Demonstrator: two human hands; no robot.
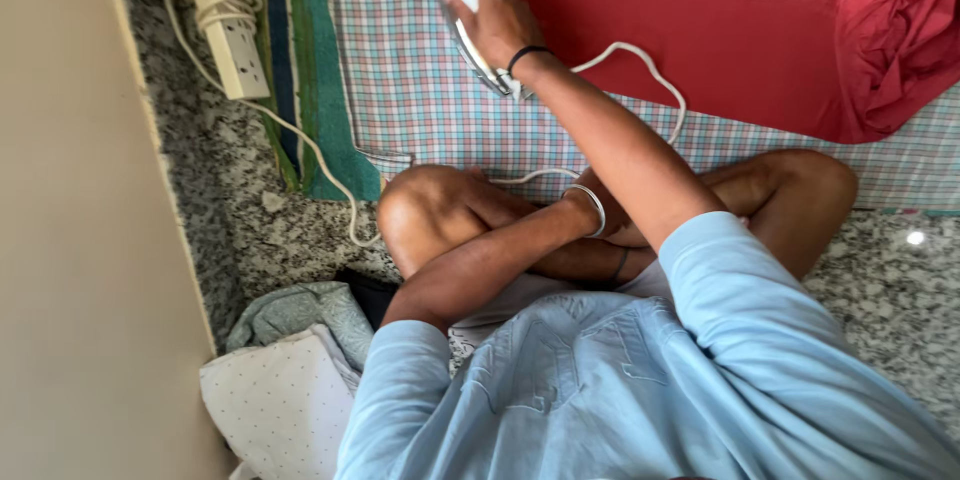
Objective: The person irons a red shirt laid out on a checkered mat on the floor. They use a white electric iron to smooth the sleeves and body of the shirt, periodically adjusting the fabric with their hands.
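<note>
Crossed legs fill the foreground, left hand (590, 202) tucked behind the right arm, fingers hidden. Right hand (497, 22) is clamped on the iron (470, 30), at the end of the red cloth (700, 45): pressing, I judge; next, an even glide. Checked sheet (440, 110), granite floor (240, 230), power strip (225, 25).

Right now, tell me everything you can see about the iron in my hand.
The iron is a flat dry iron with a white handle and a shiny metal body and soleplate. The right hand grips its handle from above. It sits at the edge of the red cloth, partly over the checked sheet, tilted so the metal edge shows. A white cord loops from its rear across the red cloth and back toward the knees. Its controls cannot be seen.
</note>
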